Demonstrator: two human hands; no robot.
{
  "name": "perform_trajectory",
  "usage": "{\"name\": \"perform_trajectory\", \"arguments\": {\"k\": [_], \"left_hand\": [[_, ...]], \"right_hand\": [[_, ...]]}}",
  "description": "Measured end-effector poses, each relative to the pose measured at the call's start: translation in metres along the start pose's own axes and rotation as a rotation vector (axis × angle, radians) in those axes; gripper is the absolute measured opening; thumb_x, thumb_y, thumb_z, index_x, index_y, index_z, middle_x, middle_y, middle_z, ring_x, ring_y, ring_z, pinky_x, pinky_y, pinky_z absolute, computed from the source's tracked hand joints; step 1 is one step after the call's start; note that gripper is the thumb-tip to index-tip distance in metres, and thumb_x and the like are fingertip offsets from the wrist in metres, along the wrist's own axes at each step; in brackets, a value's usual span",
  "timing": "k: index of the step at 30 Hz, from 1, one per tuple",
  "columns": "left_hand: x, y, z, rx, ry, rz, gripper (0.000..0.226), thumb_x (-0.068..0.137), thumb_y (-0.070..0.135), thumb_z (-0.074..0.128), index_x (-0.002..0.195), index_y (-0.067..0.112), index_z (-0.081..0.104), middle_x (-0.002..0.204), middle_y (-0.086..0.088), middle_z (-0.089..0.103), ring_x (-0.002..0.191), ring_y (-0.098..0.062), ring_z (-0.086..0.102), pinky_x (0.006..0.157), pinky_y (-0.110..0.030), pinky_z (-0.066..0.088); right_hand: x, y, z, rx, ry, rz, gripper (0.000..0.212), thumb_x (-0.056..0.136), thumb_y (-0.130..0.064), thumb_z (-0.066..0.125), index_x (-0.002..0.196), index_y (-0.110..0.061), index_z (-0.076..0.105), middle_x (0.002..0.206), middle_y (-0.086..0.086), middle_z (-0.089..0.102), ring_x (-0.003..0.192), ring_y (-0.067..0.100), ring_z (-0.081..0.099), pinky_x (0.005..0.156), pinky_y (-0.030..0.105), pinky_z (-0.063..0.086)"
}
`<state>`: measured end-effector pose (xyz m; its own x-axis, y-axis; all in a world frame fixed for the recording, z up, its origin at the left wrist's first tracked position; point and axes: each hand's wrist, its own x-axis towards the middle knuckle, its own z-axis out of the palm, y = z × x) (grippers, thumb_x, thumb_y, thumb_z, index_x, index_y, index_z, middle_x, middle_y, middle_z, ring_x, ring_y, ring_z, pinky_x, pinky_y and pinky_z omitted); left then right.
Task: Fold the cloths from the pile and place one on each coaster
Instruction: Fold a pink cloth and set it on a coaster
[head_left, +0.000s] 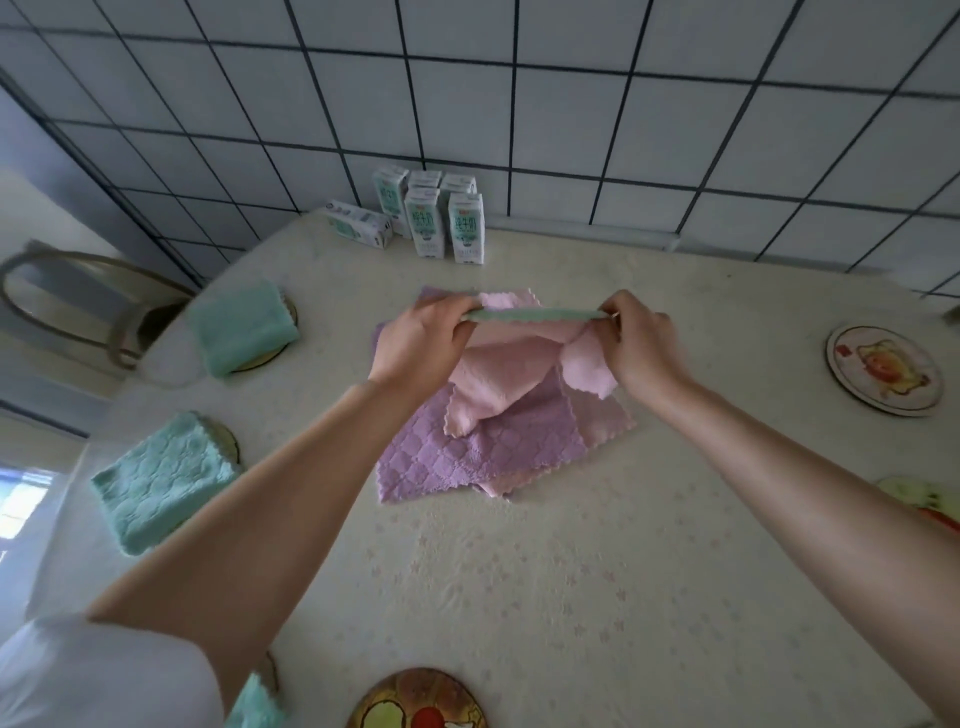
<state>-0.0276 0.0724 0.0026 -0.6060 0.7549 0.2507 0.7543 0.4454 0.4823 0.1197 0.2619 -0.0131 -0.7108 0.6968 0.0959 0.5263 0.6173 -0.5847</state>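
Observation:
My left hand (421, 338) and my right hand (636, 338) each pinch one end of a green cloth (540, 315), stretched flat and seen edge-on above the pile. The pile (483, 447) lies in the middle of the table: pink cloths over a purple one. Folded green cloths lie on two coasters at the left, one far (241, 332) and one nearer (161, 478). A third green cloth (254, 706) shows at the bottom left, partly hidden by my arm. Bare coasters lie at the right (883, 369), the right edge (919, 501) and the bottom centre (421, 701).
Several milk cartons (441, 218) stand at the back of the table against the tiled wall, one lying on its side (358, 223). A chair (67, 301) stands off the table's left edge. The table wears a cream flowered cover (571, 571).

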Motion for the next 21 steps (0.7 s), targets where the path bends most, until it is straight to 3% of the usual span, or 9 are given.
{"name": "perform_trajectory", "arguments": {"k": [3,5,6,8,11,13,15,18,21], "left_hand": [[0.011,0.01,-0.027,-0.172,0.044,-0.163,0.024,0.095,0.014,0.051,0.116,0.012,0.064,0.107,-0.006,0.068,0.076,-0.024,0.068,0.066,-0.035,0.057],[0.016,0.018,-0.045,-0.242,0.106,-0.205,0.025,0.096,0.012,0.05,0.117,0.011,0.064,0.105,-0.006,0.067,0.078,-0.022,0.066,0.07,-0.033,0.057],[0.017,0.021,-0.054,-0.236,0.143,-0.192,0.024,0.095,0.012,0.051,0.115,0.011,0.064,0.103,-0.004,0.067,0.082,-0.018,0.064,0.074,-0.027,0.054],[0.013,0.027,-0.074,-0.215,0.202,-0.143,0.022,0.095,0.014,0.053,0.113,0.01,0.065,0.096,0.003,0.065,0.082,-0.011,0.058,0.067,-0.005,0.041],[-0.006,0.027,-0.099,-0.163,0.268,-0.056,0.022,0.093,0.013,0.057,0.112,0.009,0.066,0.096,0.005,0.066,0.082,-0.008,0.057,0.066,0.0,0.034],[-0.031,0.022,-0.109,-0.132,0.281,-0.016,0.022,0.091,0.011,0.058,0.112,0.008,0.066,0.097,0.003,0.068,0.083,-0.009,0.059,0.068,-0.006,0.035],[-0.066,0.016,-0.111,-0.117,0.267,-0.003,0.022,0.09,0.007,0.059,0.111,0.006,0.066,0.09,0.005,0.064,0.078,-0.009,0.057,0.066,-0.002,0.034],[-0.132,0.0,-0.102,-0.108,0.202,-0.002,0.02,0.088,0.003,0.062,0.107,0.004,0.067,0.086,0.004,0.064,0.073,-0.008,0.055,0.066,0.002,0.033],[-0.199,-0.018,-0.084,-0.112,0.106,-0.05,0.016,0.087,0.004,0.064,0.103,0.006,0.068,0.086,0.001,0.067,0.07,-0.008,0.057,0.066,0.001,0.035]], "right_hand": [[0.01,-0.018,-0.016,0.051,0.096,-0.014,0.02,0.092,-0.031,0.046,0.093,-0.016,0.059,0.088,0.015,0.068,0.083,0.035,0.062,0.071,0.04,0.05],[0.012,-0.032,-0.028,0.098,0.158,-0.053,0.023,0.093,-0.033,0.046,0.094,-0.015,0.06,0.09,0.013,0.068,0.083,0.03,0.062,0.069,0.034,0.046],[0.01,-0.039,-0.035,0.117,0.186,-0.086,0.023,0.094,-0.032,0.045,0.095,-0.014,0.059,0.09,0.013,0.068,0.082,0.028,0.061,0.066,0.032,0.043],[0.001,-0.053,-0.049,0.128,0.25,-0.181,0.021,0.095,-0.028,0.046,0.093,-0.012,0.059,0.088,0.01,0.066,0.077,0.022,0.057,0.062,0.027,0.034],[-0.021,-0.065,-0.06,0.139,0.273,-0.289,0.019,0.094,-0.027,0.05,0.09,-0.012,0.06,0.083,0.003,0.066,0.072,0.013,0.053,0.061,0.026,0.033],[-0.042,-0.067,-0.061,0.189,0.199,-0.307,0.016,0.094,-0.029,0.052,0.085,-0.018,0.059,0.074,-0.005,0.061,0.068,0.011,0.053,0.061,0.027,0.038],[-0.07,-0.066,-0.058,0.216,0.089,-0.314,0.019,0.092,-0.032,0.054,0.076,-0.023,0.054,0.062,-0.012,0.053,0.059,0.002,0.048,0.058,0.026,0.038],[-0.116,-0.057,-0.046,0.173,-0.08,-0.316,0.028,0.086,-0.033,0.066,0.066,-0.017,0.055,0.054,-0.009,0.048,0.054,-0.001,0.039,0.052,0.02,0.032],[-0.163,-0.041,-0.028,0.188,-0.296,-0.331,0.036,0.071,-0.039,0.079,0.069,-0.009,0.061,0.056,-0.004,0.051,0.055,0.003,0.039,0.051,0.019,0.029]]}}
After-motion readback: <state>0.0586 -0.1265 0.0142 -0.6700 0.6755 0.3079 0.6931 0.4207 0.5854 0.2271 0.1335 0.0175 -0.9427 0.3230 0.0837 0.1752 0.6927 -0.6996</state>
